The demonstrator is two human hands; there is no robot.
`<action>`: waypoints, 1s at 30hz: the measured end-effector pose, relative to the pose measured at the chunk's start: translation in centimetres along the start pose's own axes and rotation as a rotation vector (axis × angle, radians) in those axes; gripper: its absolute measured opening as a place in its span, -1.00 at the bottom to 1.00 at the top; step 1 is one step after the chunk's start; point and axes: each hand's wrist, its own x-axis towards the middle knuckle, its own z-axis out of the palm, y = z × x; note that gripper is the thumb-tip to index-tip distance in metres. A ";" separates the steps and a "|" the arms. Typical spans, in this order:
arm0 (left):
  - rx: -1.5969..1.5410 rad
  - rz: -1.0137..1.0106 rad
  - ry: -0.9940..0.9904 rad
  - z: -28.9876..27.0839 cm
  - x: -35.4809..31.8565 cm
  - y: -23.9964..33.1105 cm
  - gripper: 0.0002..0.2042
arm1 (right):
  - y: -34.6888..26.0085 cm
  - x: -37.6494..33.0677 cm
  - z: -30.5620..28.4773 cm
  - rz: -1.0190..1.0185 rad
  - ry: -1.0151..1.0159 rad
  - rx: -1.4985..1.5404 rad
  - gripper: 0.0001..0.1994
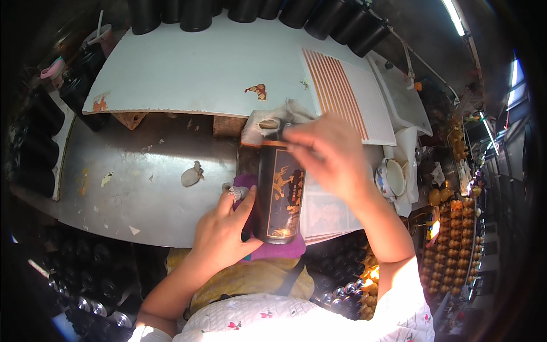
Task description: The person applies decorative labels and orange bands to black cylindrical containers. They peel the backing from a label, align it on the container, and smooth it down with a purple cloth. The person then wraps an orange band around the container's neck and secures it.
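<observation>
Here's the black bottle (279, 194), gold-patterned, at the near edge of the metal surface (137, 194), base toward the body, a purple cloth (293, 249) showing beneath and beside it. The two hands are apart: the left hand (225, 228) sits low against the bottle's left side, a pale wad (240, 192) at its fingers; whether it truly grips, I can't tell. Up top, the right hand (327, 154) is a blur over the neck, and whether it's closed on anything is lost in that smear.

So where's the danger? That base, for me! Sitting so near the edge, a hard push from above with a loose left hand could send it skidding off toward the lap. The cloth could slide, too, and roll the bottle with it. Watch the gold pattern: a dragging fingertip might scuff it, if it's fresh. And behind the neck, the stained white rag (262, 125) lies close enough to snag the right hand's fingers or smear the shoulder.
</observation>
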 end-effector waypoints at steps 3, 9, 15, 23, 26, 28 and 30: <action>0.023 0.040 0.036 0.4 -0.3 -0.6 -0.06 | -5.3 -3.6 -0.6 -0.204 -0.167 0.094 -0.78; -0.017 0.054 0.069 0.9 -0.8 -0.6 -0.06 | -2.9 -1.4 1.2 0.225 -0.027 0.267 -0.76; 0.028 0.027 0.105 1.6 -1.2 -0.7 -0.03 | -9.1 -5.9 0.6 -0.154 -0.100 0.259 -0.81; 0.092 -0.019 0.092 -0.6 -1.8 -2.1 0.00 | -10.4 -12.1 0.1 1.140 0.598 1.198 -0.83; 0.147 -0.039 0.101 -0.9 -2.2 -3.6 -0.02 | -9.5 -14.6 0.7 1.197 0.586 1.413 -0.76; 0.209 -0.001 0.118 -1.3 -2.0 -3.7 -0.06 | -9.9 -14.5 0.9 1.247 0.508 1.400 -0.60; 0.134 0.050 0.101 -1.5 -1.3 -2.6 -0.11 | -9.3 -14.2 1.2 1.209 0.405 1.326 -0.63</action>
